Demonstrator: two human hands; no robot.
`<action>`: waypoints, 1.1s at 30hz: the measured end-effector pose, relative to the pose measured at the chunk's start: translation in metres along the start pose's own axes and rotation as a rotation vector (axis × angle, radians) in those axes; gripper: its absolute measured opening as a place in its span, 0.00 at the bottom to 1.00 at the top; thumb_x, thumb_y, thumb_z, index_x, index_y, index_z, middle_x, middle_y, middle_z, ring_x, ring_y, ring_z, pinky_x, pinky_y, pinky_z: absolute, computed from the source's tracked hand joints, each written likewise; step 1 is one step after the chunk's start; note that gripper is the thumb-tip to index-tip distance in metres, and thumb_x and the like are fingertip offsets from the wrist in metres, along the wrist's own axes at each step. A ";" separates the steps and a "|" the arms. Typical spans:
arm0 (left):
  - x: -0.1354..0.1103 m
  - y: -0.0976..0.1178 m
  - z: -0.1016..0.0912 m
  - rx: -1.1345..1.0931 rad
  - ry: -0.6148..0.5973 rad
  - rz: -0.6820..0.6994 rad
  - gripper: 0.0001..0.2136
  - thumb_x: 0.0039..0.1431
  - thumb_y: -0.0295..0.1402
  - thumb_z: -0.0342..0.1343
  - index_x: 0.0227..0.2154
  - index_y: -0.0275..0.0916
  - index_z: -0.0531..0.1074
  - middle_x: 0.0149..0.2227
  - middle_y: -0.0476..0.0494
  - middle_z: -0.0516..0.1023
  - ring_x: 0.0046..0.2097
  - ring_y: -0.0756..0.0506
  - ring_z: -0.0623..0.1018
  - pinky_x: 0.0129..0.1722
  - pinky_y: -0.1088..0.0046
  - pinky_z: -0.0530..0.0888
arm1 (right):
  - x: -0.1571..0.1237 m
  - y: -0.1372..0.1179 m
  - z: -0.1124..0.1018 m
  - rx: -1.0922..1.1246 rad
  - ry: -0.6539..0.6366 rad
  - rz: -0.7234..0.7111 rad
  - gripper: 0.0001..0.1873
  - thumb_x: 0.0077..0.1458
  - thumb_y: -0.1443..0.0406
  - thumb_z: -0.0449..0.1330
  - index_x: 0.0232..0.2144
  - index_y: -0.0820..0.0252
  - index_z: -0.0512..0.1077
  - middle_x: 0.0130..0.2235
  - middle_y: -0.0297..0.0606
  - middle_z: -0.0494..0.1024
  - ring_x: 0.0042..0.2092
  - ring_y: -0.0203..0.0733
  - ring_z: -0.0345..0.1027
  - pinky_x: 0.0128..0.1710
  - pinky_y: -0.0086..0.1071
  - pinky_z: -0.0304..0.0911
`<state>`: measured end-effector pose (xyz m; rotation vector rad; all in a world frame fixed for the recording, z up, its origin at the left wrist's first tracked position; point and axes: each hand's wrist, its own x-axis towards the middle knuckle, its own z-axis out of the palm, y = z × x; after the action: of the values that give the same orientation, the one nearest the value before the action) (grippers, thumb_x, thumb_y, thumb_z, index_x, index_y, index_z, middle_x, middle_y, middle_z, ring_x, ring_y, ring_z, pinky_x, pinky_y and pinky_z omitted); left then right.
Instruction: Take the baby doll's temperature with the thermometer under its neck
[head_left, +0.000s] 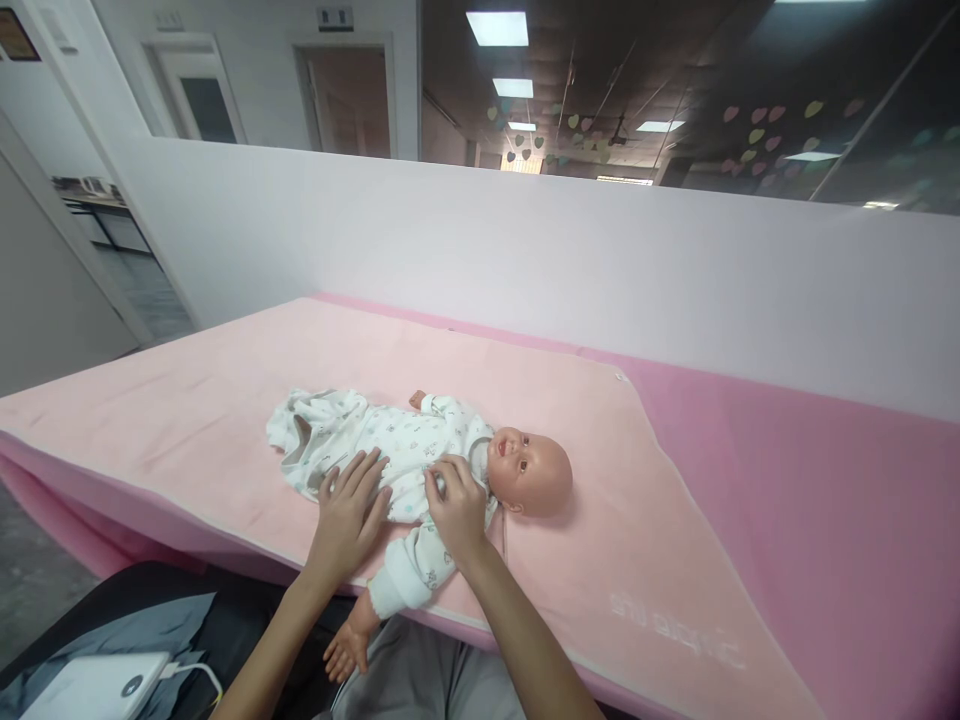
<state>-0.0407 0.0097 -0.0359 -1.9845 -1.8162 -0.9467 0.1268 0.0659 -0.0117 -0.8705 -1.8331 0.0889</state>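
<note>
A baby doll [529, 472] in a white patterned sleepsuit [390, 440] lies on its back on a pale pink blanket [225, 400], head to the right. My left hand [349, 515] rests flat on the doll's belly, fingers stretched out. My right hand [454, 505] sits on the doll's chest near the collar, fingers curled and pinching the sleepsuit fabric. One doll arm [352, 640] hangs over the near edge of the table.
The blanket covers a darker pink padded table [825, 520] with a white partition wall [600, 260] behind it. A white power bank [97, 685] with a cable lies on my lap at the lower left. A corridor and doors show beyond the partition.
</note>
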 end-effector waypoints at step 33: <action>0.000 0.001 0.000 -0.008 0.000 0.001 0.19 0.62 0.36 0.43 0.55 0.41 0.61 0.57 0.39 0.65 0.60 0.39 0.61 0.58 0.56 0.51 | 0.000 -0.001 -0.001 -0.002 -0.005 0.007 0.07 0.57 0.66 0.52 0.31 0.58 0.69 0.34 0.37 0.74 0.35 0.36 0.69 0.33 0.27 0.64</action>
<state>-0.0397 0.0095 -0.0351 -1.9894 -1.8146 -0.9549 0.1269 0.0650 -0.0113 -0.8786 -1.8348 0.0933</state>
